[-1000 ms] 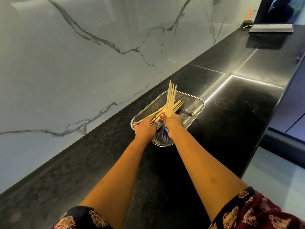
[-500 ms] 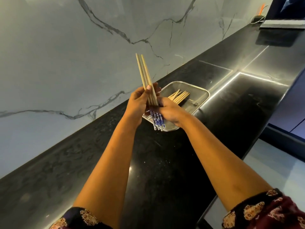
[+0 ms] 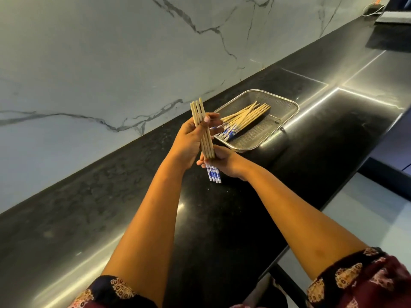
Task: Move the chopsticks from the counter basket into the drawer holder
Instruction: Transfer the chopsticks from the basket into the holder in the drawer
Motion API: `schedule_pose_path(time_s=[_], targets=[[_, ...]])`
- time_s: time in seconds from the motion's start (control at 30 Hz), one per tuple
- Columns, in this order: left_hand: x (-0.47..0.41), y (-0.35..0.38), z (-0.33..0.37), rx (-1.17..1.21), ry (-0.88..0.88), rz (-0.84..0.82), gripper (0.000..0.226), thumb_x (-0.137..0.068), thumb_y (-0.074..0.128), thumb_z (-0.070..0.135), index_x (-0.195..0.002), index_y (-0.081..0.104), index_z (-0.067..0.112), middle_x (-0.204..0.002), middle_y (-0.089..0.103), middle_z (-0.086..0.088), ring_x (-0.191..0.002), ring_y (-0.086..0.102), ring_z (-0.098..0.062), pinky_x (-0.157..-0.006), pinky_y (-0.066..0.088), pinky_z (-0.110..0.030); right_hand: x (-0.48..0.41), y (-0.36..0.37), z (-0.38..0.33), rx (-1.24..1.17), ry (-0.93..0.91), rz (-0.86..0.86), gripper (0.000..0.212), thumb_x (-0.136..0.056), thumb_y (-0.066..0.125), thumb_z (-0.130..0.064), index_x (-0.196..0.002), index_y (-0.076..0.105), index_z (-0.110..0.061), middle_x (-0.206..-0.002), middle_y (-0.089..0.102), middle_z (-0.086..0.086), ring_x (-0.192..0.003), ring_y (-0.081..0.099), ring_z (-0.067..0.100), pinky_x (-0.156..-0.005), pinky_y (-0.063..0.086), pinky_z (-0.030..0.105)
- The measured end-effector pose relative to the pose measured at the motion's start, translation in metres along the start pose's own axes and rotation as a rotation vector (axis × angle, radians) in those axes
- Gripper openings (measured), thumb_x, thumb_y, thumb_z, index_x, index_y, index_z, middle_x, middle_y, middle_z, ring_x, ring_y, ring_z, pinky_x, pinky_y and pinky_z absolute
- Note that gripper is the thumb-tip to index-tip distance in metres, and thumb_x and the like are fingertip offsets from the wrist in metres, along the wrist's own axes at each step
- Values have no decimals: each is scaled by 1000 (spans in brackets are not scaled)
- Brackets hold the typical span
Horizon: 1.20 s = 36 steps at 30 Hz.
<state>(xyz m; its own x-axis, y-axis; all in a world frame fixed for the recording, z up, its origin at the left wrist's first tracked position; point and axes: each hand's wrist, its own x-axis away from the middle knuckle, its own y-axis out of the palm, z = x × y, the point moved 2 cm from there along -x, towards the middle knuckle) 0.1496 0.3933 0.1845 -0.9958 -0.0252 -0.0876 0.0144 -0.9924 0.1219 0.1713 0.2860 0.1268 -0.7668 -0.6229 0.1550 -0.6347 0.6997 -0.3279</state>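
A bundle of several wooden chopsticks (image 3: 201, 121) with blue-and-white ends stands nearly upright above the black counter. My left hand (image 3: 189, 141) wraps around the middle of the bundle, thumb across the front. My right hand (image 3: 224, 162) grips it lower down, the patterned ends sticking out below my fingers. Behind my hands sits the metal mesh basket (image 3: 287, 103), with several more chopsticks (image 3: 244, 117) lying in it. The drawer holder is not in view.
The black stone counter (image 3: 222, 218) runs from lower left to upper right along a white marble wall (image 3: 89, 63). A dark flat device (image 3: 393, 17) sits at the far end. The counter's front edge drops to a pale floor (image 3: 367, 207) on the right.
Both hands lifted a bundle of chopsticks out of the basket and brought it toward me, to the near left of the basket. The rest stayed in the basket.
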Motion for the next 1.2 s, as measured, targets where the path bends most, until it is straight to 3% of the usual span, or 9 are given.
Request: schedule_pose_path(time_s=[0.07,0.23,0.43,0.6,0.67,0.77,0.93,1.1,1.2], targets=[[6,-2,-2,13,-3,-18,24,-100,36,16,-101,60,13,-101,65,-4,-98,65,-17,-77,54,-21,-1,5,8,62,-9,-1,15,-94,53,-3,-91,58,-17,-102,67,8,-111,63,29,-103,47,45],[11,-4,2,22,6,-70,25,-100,36,14,-98,61,12,-98,65,-5,-95,66,-16,-82,54,-23,-2,11,9,114,-41,22,22,-94,54,-7,-83,57,-26,-92,65,-6,-105,64,23,-103,47,44],[15,-8,-7,-59,-16,-120,25,-100,39,17,-97,64,15,-101,66,-6,-107,62,-25,-101,47,-39,3,15,14,163,-42,97,15,-97,51,-13,-106,61,-7,-113,68,10,-110,63,20,-101,47,32],[21,-12,-13,-39,-62,-85,24,-99,39,14,-97,63,14,-97,67,-1,-95,66,-13,-93,52,-30,4,20,14,98,-26,116,22,-96,51,-5,-115,59,4,-116,66,20,-112,61,25,-76,45,-1],[23,-14,-10,-25,-61,-81,24,-99,39,14,-97,63,14,-98,67,-2,-96,66,-13,-94,51,-31,6,20,11,114,-30,103,21,-96,52,-8,-113,61,1,-114,67,17,-110,63,23,-83,47,7],[25,-16,-8,-8,-70,-77,25,-100,39,15,-98,64,15,-102,68,-2,-103,65,-19,-98,49,-37,13,20,5,101,-34,75,19,-95,54,-10,-110,62,-1,-111,69,15,-104,65,19,-75,47,5],[30,-14,-10,94,-104,-74,23,-99,41,16,-98,64,17,-100,69,1,-100,66,-20,-90,51,-36,32,20,2,-27,73,4,20,-94,56,-9,-112,60,-2,-113,69,17,-105,67,22,-93,50,27],[34,-2,-14,362,-103,-34,18,-99,41,15,-97,59,15,-86,69,3,-86,68,-17,-81,52,-32,55,17,2,-103,181,-54,20,-93,57,-9,-112,58,-3,-110,69,13,-91,68,13,-63,54,13],[39,12,-15,404,-117,-10,18,-98,42,17,-98,60,14,-88,67,0,-83,68,-15,-82,52,-33,68,12,6,-150,247,-97,9,-93,57,-11,-102,59,-12,-105,71,8,-95,69,15,-80,56,27]])
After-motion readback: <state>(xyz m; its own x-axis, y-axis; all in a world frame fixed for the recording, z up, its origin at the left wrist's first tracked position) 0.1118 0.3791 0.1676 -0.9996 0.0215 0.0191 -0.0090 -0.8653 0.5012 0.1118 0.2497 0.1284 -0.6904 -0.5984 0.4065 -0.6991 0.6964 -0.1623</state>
